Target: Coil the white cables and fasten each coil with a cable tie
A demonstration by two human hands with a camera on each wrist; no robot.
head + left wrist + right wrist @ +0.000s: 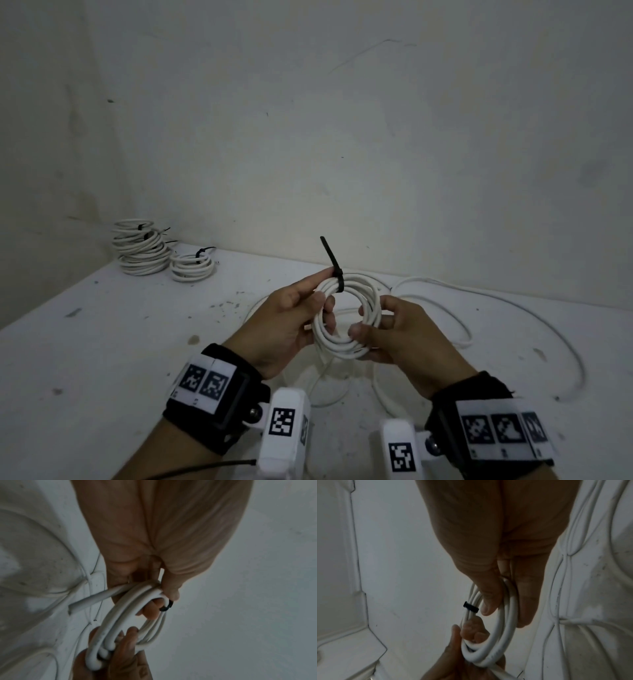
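- Scuffed white tabletop (102, 329) against a bare grey-white wall: above it, both hands hold up a small coil of white cable (347, 315), held clear of the surface at centre.
- Black cable tie (337, 279) already wraps the coil's upper-left arc, its free tail sticking upward.
- Left hand (291, 325) pinches the coil just beside the tie's head, thumb and forefinger curled onto the turns, other fingers through the ring.
- Right hand (394, 335) grips the lower-right arc, fingers curled round the bundle.
- To finish this step well, I judge the tail wants pulling snug while the turns stay gathered flat; the cut cable end (82, 603) poking out by the left palm could spring loose if the grip slackens.
- Loose white cable (496, 318) sprawls across the table beyond and right of the hands, uncoiled.
- Tied coils (144, 250) are stacked at the far-left corner, another tied coil (191, 267) beside them.
- Dark specks and stains mark the surface.
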